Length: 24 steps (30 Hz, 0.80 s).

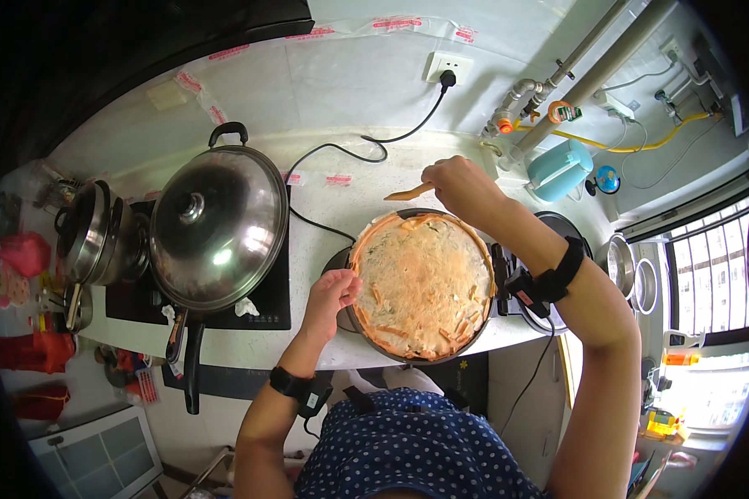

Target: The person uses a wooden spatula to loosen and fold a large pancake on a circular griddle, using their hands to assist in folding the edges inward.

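Note:
A large round flatbread [421,287], browned in patches with green flecks, lies in a dark round electric pan [406,360]. Torn strips of its crust are scattered on top near the lower edge. My left hand [335,293] is at the pan's left rim with its fingers bent together; whether it pinches the crust edge cannot be told. Above the pan's upper right rim, my right hand [459,184] grips a wooden spatula [410,192], whose tip points left over the counter. The spatula does not touch the bread.
Left of the pan, a lidded wok [218,231] stands on a black cooktop [268,299], its handle jutting past the counter edge. Stacked pots [90,237] stand farther left. A black power cord [324,146] crosses the back counter. A blue kettle [560,169] stands at the back right.

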Available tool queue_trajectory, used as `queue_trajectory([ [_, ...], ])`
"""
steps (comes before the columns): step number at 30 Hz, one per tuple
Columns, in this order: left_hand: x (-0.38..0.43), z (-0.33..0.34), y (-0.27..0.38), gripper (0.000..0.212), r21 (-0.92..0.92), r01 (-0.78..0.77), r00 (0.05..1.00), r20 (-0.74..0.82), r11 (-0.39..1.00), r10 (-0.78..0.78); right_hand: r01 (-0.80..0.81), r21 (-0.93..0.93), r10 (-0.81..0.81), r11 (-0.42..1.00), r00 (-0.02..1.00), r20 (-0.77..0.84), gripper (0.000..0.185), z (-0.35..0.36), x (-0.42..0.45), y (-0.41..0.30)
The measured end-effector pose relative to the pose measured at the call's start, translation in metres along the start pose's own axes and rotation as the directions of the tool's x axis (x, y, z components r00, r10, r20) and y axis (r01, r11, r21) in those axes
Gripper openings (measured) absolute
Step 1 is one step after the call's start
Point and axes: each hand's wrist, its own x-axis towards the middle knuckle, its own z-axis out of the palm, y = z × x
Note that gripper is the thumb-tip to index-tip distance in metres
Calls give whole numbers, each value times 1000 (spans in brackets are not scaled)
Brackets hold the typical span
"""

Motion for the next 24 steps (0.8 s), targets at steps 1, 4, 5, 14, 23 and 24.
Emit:
queue_trajectory([
  [1,1,0,-2,14,-19,-5,1000,-9,1000,5,21,-34,-20,999,1000,21,16,3,5,1],
  [4,4,0,-4,13,-53,-14,1000,-21,999,13,59,-52,-57,997,998,42,18,7,14,-3],
  [5,6,-1,-4,13,-66,-17,1000,-18,998,16,63,-50,-61,997,997,43,18,10,18,-4],
  [14,8,1,-2,14,-96,-9,998,-67,995,3,141,-128,-129,982,987,97,10,18,42,5],
  [23,7,-3,-1,16,-92,0,996,-83,996,-8,63,-43,-57,997,992,116,26,9,49,5],
  [24,7,-3,-1,16,-92,-1,997,-82,996,-7,69,-41,-64,997,991,114,26,8,47,5],
])
